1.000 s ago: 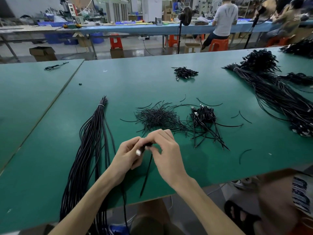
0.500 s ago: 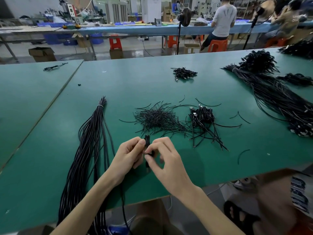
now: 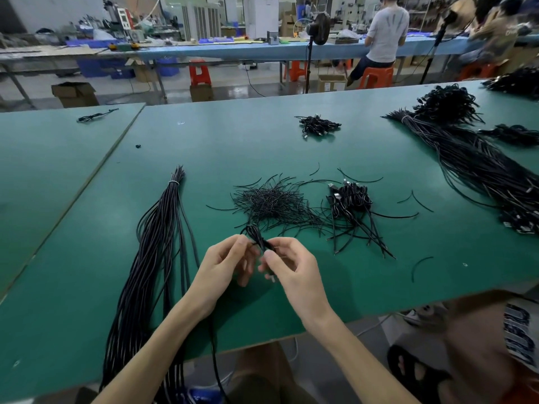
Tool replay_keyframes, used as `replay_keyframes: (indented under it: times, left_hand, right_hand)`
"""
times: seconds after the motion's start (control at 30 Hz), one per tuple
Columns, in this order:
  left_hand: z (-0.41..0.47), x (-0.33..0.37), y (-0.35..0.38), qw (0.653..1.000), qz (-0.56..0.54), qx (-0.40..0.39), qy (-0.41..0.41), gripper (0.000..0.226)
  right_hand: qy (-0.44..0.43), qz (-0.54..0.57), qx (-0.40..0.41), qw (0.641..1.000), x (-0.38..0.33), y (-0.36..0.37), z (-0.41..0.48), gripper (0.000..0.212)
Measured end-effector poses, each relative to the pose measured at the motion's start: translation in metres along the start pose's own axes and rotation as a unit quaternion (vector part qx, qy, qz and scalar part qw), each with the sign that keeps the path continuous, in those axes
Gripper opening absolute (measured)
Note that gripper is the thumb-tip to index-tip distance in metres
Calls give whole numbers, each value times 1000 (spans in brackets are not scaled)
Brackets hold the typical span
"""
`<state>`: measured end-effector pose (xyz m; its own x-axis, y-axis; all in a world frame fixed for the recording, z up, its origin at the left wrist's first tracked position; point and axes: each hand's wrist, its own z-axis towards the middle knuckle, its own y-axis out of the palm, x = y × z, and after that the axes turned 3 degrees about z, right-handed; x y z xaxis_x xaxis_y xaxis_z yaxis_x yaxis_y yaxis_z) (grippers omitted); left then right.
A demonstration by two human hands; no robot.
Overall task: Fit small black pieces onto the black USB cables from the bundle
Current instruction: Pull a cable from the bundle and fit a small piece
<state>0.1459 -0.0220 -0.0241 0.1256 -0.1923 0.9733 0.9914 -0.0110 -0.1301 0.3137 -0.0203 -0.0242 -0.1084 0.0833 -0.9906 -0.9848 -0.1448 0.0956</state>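
Head view: both hands work near the bench edge, at six o'clock from the loose pile of small black pieces. The left hand and right hand each pinch a folded USB cable in curled fingers, its loop poking toward twelve o'clock. The bundle lies at nine o'clock. If either pinch slackens, the springy folds would likely flop open. The cable's tail hangs off the bench edge and could drag it loose. No writing is legible, and the print on the cloth at four o'clock is too blurred to read.
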Motion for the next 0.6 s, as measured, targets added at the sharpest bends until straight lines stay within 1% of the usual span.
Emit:
replay_keyframes:
  times: [0.07, 0.1, 0.17, 0.2, 0.27, 0.37, 0.47, 0.6]
  left_hand:
    - [1, -3, -1, 999, -31, -1, -8, 39]
    - [1, -4, -2, 999, -45, -6, -6, 36]
    - [1, -6, -2, 998, -55, -20, 1, 27]
    - [2, -6, -1, 998, -52, -24, 2, 23]
    - [2, -7, 0, 999, -36, -28, -2, 22]
    - [2, -7, -2, 999, -21, -41, -3, 26]
    - [2, -7, -4, 999, -18, -34, 2, 28]
    - [1, -8, -6, 999, -43, -33, 8, 27]
  right_hand:
    - [37, 98, 26, 994, 0, -2, 2, 11]
    - [62, 158, 32, 985, -1, -3, 3, 12]
    - [101, 249, 23, 963, -3, -7, 4, 13]
    - [111, 270, 12, 956, -3, -8, 3, 14]
    - [119, 279, -13, 953, -2, -9, 2, 15]
    - [127, 265, -48, 955, 0, -9, 0, 18]
    - [130, 255, -77, 955, -2, -9, 0, 19]
    - [148, 276, -98, 945, -3, -12, -1, 16]
